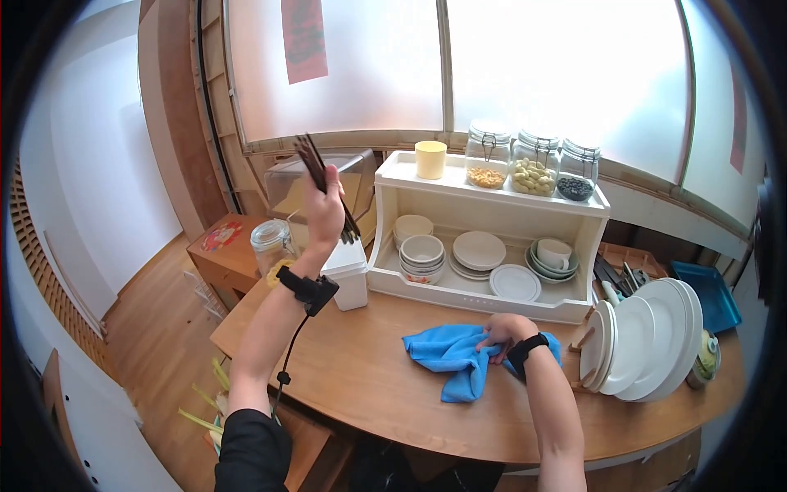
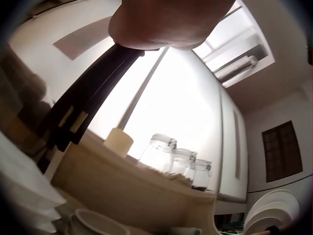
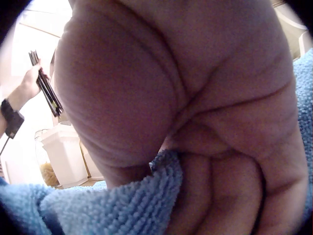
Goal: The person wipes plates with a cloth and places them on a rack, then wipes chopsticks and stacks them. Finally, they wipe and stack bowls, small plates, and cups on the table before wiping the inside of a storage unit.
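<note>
My left hand (image 1: 325,211) is raised at the left of the head view and grips a bundle of dark chopsticks (image 1: 311,159), which slants with its ends sticking out above and below the fist. Light bands mark the chopsticks (image 2: 73,120) near one end in the left wrist view. On the wooden table, my right hand (image 1: 508,330) holds a crumpled blue cloth (image 1: 449,348), fingers curled into it. A fold of the cloth (image 3: 122,200) runs between thumb and fingers in the right wrist view. Below the left hand stands a white plastic container (image 1: 351,283).
A cream shelf (image 1: 484,306) behind the cloth carries bowls, plates and a cup, with a yellow cup (image 1: 430,160) and glass jars (image 1: 534,164) on top. At right, white plates (image 1: 635,344) stand in a wooden rack. A glass jar (image 1: 273,246) stands at left.
</note>
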The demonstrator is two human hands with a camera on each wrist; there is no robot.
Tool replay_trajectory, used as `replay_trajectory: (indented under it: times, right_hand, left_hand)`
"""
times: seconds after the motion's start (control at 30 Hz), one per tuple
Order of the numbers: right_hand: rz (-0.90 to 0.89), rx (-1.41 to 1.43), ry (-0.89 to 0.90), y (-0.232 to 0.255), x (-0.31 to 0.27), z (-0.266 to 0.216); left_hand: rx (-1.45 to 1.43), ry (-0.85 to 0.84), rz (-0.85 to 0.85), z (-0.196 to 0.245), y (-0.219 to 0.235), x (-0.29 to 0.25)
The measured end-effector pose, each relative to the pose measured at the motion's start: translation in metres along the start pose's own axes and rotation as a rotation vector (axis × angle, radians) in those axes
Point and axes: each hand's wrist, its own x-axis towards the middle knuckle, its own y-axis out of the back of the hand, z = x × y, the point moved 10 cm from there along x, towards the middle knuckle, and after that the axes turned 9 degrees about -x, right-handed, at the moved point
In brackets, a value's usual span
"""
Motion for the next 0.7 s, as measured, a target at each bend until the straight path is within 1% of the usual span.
replay_trajectory:
  times: [0.03, 0.07, 0.13, 0.17, 0.2, 0.27, 0.37, 0.47, 0.57, 0.67, 0.7]
  right_hand:
    - [-0.002, -0.013, -0.001, 0.000, -0.002, -0.001]
    - [-0.002, -0.003, 0.008, 0.001, -0.003, -0.003]
    - [-0.009, 0.017, 0.025, -0.002, -0.003, -0.005]
    - [0.008, 0.019, 0.016, -0.002, -0.004, -0.004]
    - [0.025, 0.020, 0.005, -0.002, -0.005, -0.003]
    - [0.079, 0.019, 0.002, 0.000, -0.010, -0.003]
    - [0.164, -0.014, 0.003, 0.001, -0.022, -0.007]
    - [0.172, -0.099, 0.045, -0.006, -0.007, -0.003]
    - [0.263, -0.226, 0.081, -0.009, -0.023, -0.015]
    - [0.377, -0.241, 0.146, -0.013, -0.050, -0.024]
    - [0.368, -0.310, 0.184, -0.019, -0.054, -0.025]
  left_hand:
    - [-0.077, -0.071, 0.036, 0.023, 0.001, 0.004]
    - [-0.166, -0.031, 0.041, 0.036, -0.001, 0.004]
    - [-0.338, 0.055, 0.052, 0.077, -0.013, -0.002]
    - [-0.384, 0.120, 0.021, 0.084, -0.021, -0.010]
    - [-0.409, 0.229, -0.020, 0.086, -0.033, -0.021]
    - [-0.397, 0.428, -0.047, 0.083, -0.054, -0.061]
    - [-0.398, 0.704, -0.214, 0.042, -0.085, -0.141]
    - [-0.499, 0.964, -0.345, 0.012, -0.107, -0.203]
    - [-0.564, 0.985, -0.376, 0.003, -0.119, -0.223]
    - [-0.580, 0.981, -0.393, 0.005, -0.131, -0.229]
    - [-0.582, 0.974, -0.398, 0.005, -0.136, -0.231]
